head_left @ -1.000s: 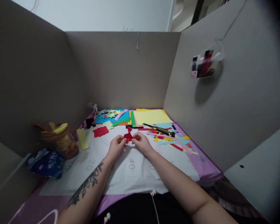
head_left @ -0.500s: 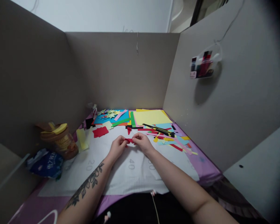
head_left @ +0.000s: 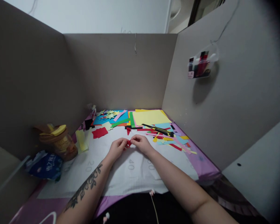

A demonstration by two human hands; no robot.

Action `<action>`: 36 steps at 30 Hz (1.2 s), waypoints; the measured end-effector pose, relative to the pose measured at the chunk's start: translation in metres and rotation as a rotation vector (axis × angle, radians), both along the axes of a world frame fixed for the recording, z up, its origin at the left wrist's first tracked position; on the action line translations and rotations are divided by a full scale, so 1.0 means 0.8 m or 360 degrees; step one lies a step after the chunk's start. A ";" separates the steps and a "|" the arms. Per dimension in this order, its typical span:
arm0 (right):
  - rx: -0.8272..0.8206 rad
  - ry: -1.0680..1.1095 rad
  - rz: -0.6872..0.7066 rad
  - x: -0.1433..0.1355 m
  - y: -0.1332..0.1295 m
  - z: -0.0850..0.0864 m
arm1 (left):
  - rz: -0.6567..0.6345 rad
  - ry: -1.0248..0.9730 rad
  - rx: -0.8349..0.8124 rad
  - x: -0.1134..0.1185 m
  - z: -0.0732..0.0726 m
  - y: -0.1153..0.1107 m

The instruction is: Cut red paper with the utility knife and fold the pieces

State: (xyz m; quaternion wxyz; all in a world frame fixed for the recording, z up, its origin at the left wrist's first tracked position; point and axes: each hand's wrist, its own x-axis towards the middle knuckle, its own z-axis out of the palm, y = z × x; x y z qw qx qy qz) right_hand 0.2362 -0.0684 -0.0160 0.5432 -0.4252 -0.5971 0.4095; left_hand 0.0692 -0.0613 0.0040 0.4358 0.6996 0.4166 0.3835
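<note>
A small piece of red paper is pinched between my two hands, above the white sheet. My left hand grips its left side with the fingertips, and my right hand holds its right side. The fingers hide much of the paper, so its exact shape is unclear. Just beyond the hands lies a red paper scrap. Red squares rest to the left of it.
A box cutter lies among coloured paper strips at the right. Paper stars sit on blue paper at the back, beside yellow sheets. A jar and a blue packet stand at the left.
My hands have come closer together, and less of the red paper shows between them. The view has shifted slightly.
</note>
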 end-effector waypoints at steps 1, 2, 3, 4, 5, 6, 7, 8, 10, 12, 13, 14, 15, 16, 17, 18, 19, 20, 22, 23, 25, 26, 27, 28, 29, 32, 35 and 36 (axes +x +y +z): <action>0.0004 -0.0023 -0.0005 0.000 -0.001 0.001 | -0.0010 -0.0015 -0.0027 -0.001 0.001 0.000; 0.0007 -0.0048 -0.0010 0.000 -0.002 0.002 | -0.0015 -0.0024 -0.0048 -0.001 0.002 0.000; 0.0009 -0.0073 -0.0013 0.000 -0.002 0.003 | -0.0013 -0.0026 -0.0061 -0.001 0.002 0.000; 0.0012 -0.0093 -0.0016 0.000 -0.003 0.004 | -0.0011 -0.0025 -0.0068 -0.002 0.002 0.000; 0.0016 -0.0108 -0.0020 0.000 -0.003 0.004 | -0.0012 -0.0029 -0.0069 -0.002 0.002 0.000; 0.0023 -0.0117 -0.0023 0.000 -0.003 0.004 | -0.0017 -0.0036 -0.0069 -0.002 0.002 0.000; 0.0030 -0.0121 -0.0022 0.000 -0.003 0.004 | -0.0022 -0.0045 -0.0070 -0.002 0.001 0.001; 0.0037 -0.0121 -0.0016 0.000 -0.003 0.004 | -0.0026 -0.0051 -0.0072 -0.002 0.001 0.001; 0.0042 -0.0118 -0.0006 0.001 -0.003 0.004 | -0.0021 -0.0049 -0.0079 -0.002 0.000 0.001; 0.0047 -0.0111 0.0004 0.002 -0.003 0.004 | -0.0018 -0.0038 -0.0086 -0.002 0.001 0.002; 0.0051 -0.0106 0.0009 0.003 -0.003 0.005 | -0.0017 -0.0041 -0.0090 -0.003 0.002 0.002; 0.0053 -0.0102 0.0016 0.003 -0.003 0.005 | -0.0015 -0.0045 -0.0101 -0.003 0.003 0.002; 0.0051 -0.0100 0.0024 0.003 -0.004 0.006 | -0.0017 -0.0051 -0.0117 -0.003 0.004 0.001; 0.0046 -0.0105 0.0032 0.003 -0.004 0.006 | -0.0017 -0.0060 -0.0136 -0.003 0.005 0.001; 0.0039 -0.0115 0.0035 0.003 -0.004 0.006 | -0.0018 -0.0073 -0.0157 -0.003 0.006 0.001; 0.0035 -0.0123 0.0038 0.003 -0.004 0.006 | -0.0022 -0.0086 -0.0177 -0.003 0.006 0.000; 0.0034 -0.0128 0.0042 0.003 -0.004 0.006 | -0.0027 -0.0100 -0.0195 -0.003 0.007 -0.001; 0.0033 -0.0123 0.0046 0.003 -0.004 0.006 | -0.0031 -0.0116 -0.0209 -0.003 0.007 -0.001; 0.0014 -0.0097 0.0065 0.003 -0.003 0.005 | -0.0032 -0.0136 -0.0228 -0.002 0.007 -0.003; -0.0007 -0.0082 0.0076 0.002 -0.003 0.005 | -0.0032 -0.0137 -0.0234 -0.002 0.007 -0.003; -0.0049 -0.0066 0.0088 0.002 -0.004 0.005 | -0.0029 -0.0131 -0.0234 -0.002 0.006 -0.003; -0.0056 -0.0066 0.0093 0.002 -0.004 0.005 | -0.0025 -0.0125 -0.0229 -0.002 0.006 -0.003; -0.0051 -0.0068 0.0096 0.002 -0.005 0.006 | -0.0022 -0.0115 -0.0221 -0.002 0.005 -0.002; -0.0040 -0.0072 0.0099 0.002 -0.005 0.007 | -0.0019 -0.0102 -0.0212 -0.002 0.004 -0.002; -0.0028 -0.0080 0.0105 0.002 -0.006 0.008 | -0.0019 -0.0088 -0.0203 -0.002 0.003 -0.001; 0.0005 -0.0137 0.0098 0.001 -0.007 0.010 | -0.0014 -0.0048 -0.0189 -0.003 0.000 0.001; 0.0084 -0.0263 0.0048 0.001 -0.007 0.009 | -0.0018 -0.0012 -0.0172 -0.003 -0.002 0.002; 0.0120 -0.0309 0.0031 0.001 -0.007 0.009 | -0.0026 -0.0002 -0.0166 -0.003 -0.002 0.002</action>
